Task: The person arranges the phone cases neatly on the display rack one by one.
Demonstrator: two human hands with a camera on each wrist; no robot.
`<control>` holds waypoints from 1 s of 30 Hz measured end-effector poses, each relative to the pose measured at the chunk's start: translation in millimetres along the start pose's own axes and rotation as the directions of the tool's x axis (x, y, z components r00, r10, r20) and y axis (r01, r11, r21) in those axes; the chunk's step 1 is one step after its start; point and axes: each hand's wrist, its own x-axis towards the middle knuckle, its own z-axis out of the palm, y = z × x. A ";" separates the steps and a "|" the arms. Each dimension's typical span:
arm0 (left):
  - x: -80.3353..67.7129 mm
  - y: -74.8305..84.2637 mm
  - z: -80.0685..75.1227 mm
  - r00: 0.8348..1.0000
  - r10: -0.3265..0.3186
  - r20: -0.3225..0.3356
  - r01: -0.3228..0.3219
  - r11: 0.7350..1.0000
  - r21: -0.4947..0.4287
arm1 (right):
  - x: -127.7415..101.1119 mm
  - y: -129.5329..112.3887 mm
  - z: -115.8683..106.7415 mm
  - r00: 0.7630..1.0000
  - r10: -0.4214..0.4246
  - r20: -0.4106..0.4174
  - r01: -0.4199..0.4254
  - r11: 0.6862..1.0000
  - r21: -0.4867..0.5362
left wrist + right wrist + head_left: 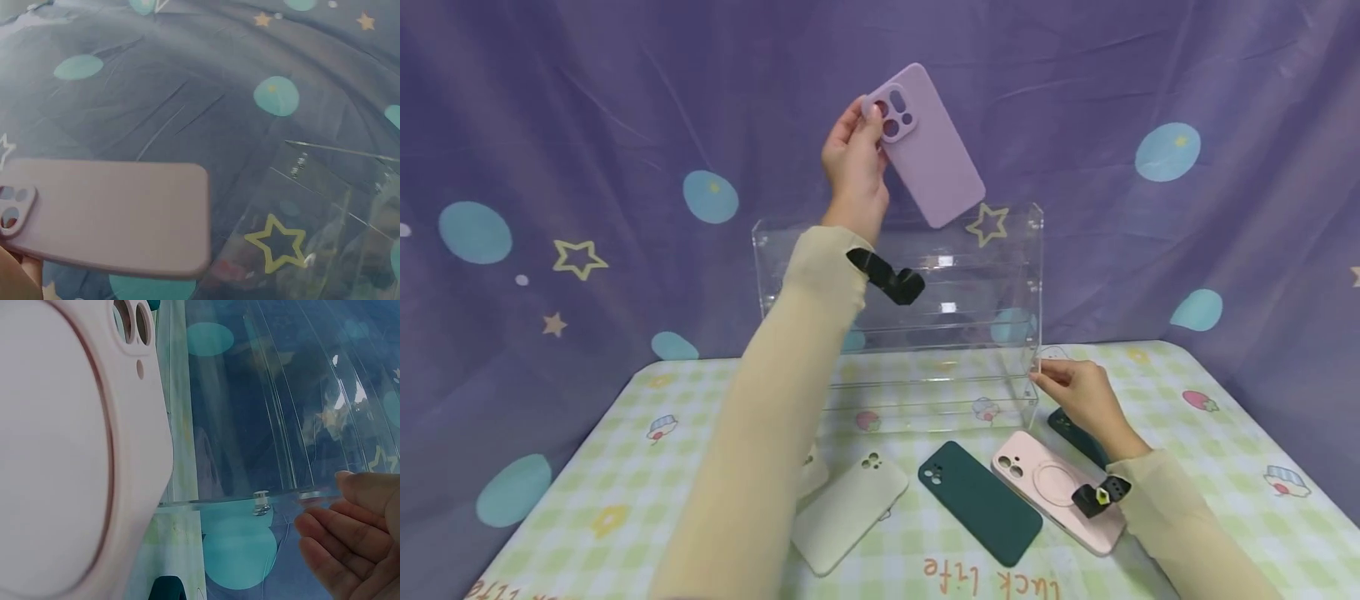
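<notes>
My left hand is raised above a clear acrylic display rack, gripping a lilac phone case by its camera-cutout corner. The thumb lies at the cutouts and the case tilts down to the right. In the left wrist view the lilac case shows its flat back, with only part of the hand visible. My right hand pinches the rack's right side edge low down, thumb on one side and fingers on the other. The right wrist view shows this right hand at the clear panel.
On the checked tablecloth before the rack lie a pale phone case, a dark green case and a pink case. Another dark green case is partly under the right hand. The left sleeve covers part of a further pale case.
</notes>
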 end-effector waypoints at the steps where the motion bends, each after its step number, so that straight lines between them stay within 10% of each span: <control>1: 1.8 -0.5 2.4 1.000 0.009 -0.007 -0.010 1.000 -0.029 | -0.1 -0.7 0.6 1.000 -0.001 0.002 0.001 1.000 0.004; 15: 10.1 -22.2 4.0 0.998 0.059 -0.014 -0.058 0.998 0.037 | -4.1 -10.6 2.0 1.000 -0.028 -0.001 0.028 1.000 -0.004; 30: 9.6 -35.0 -5.7 0.989 -0.115 0.096 0.073 0.928 0.365 | -5.4 -10.9 0.9 1.000 -0.011 0.013 0.011 1.000 -0.004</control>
